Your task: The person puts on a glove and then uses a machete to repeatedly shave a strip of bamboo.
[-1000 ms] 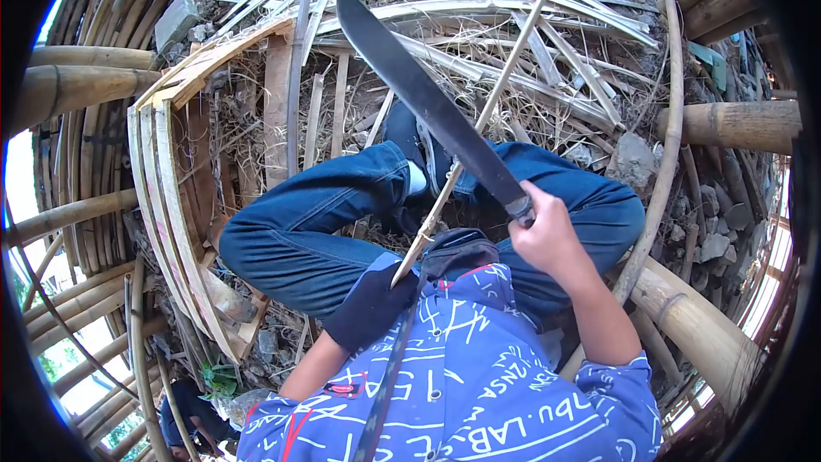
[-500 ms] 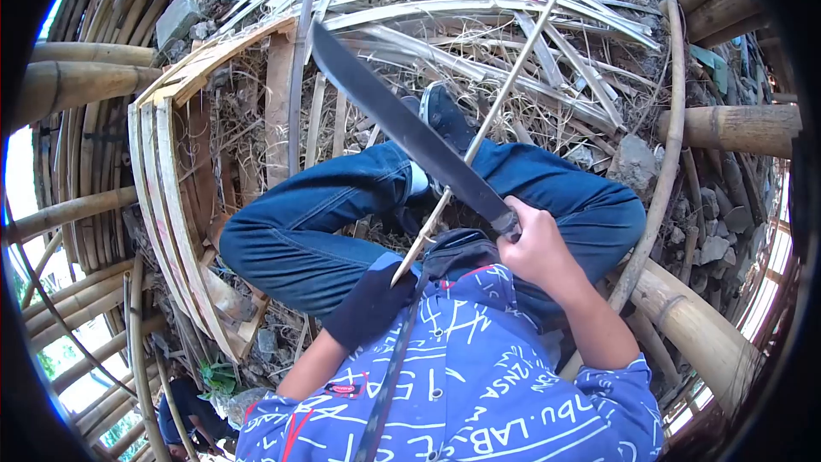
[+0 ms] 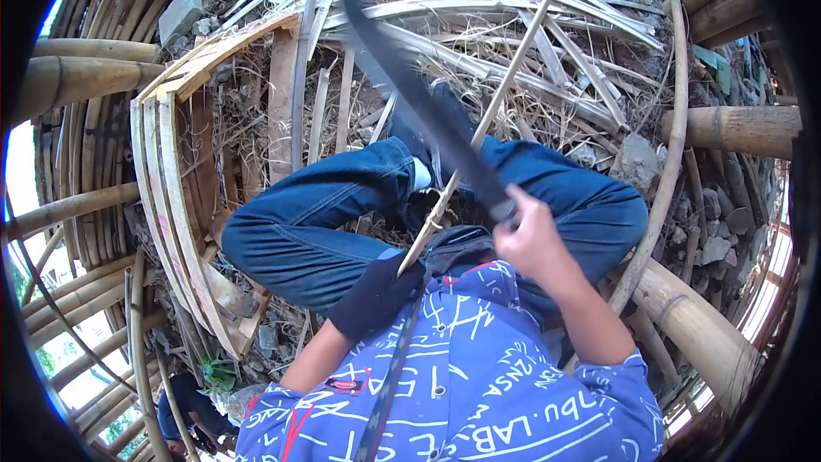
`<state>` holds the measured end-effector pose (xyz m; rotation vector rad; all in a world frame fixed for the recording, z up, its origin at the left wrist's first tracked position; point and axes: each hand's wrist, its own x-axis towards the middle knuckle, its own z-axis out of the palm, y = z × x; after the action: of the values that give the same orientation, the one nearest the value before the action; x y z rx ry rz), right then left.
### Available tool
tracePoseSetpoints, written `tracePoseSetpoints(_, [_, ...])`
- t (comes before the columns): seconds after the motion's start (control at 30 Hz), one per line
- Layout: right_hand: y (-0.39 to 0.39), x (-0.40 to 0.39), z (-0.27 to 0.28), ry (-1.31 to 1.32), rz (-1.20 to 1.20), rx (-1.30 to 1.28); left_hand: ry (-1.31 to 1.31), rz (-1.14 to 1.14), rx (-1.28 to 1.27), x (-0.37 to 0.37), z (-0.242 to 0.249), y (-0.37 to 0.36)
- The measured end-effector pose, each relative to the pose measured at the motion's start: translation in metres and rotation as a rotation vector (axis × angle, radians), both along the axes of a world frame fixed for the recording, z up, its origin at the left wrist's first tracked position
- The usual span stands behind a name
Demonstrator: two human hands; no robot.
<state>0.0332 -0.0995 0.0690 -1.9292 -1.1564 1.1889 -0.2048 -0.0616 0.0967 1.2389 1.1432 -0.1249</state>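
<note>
bamboo, pale and narrow, makes the long strip (image 3: 510,68) that slants from the sitter's lap toward the far right. the left hand (image 3: 376,295), in a dark glove, has its fingers wrapped round the strip's near part, close against the patterned shirt (image 3: 428,385); that low hold seems meant to brace it with the body, and the glove probably guards against splinters. the bare right hand (image 3: 532,235) is curled firmly round the handle of a machete (image 3: 419,111), whose blade, blurred toward its tip, reaches far left and crosses over the strip. whether they touch, i cannot tell.

the jeans-clad legs (image 3: 295,235) fold on both sides, so the knees border the working space, and the strip's slant appears to carry it past them. on the left, a slatted wooden frame (image 3: 164,154) curves near one knee; on the right, a thin pole (image 3: 676,111) bends past the other, with stones (image 3: 634,161) just beside it. the blade's easiest room looks to be up and far, above split lengths (image 3: 445,5) lying low on the ground.
</note>
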Motion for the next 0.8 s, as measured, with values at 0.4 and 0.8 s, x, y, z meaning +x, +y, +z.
tracePoseSetpoints(0.4, [-0.004, 0.000, -0.006, 0.047, 0.043, -0.041, 0.004, 0.021, 0.032, -0.004, -0.005, 0.000])
tracePoseSetpoints(0.8, [-0.012, -0.015, -0.007, 0.084, 0.003, -0.074, 0.014, -0.079, 0.103, 0.003, -0.013, 0.002])
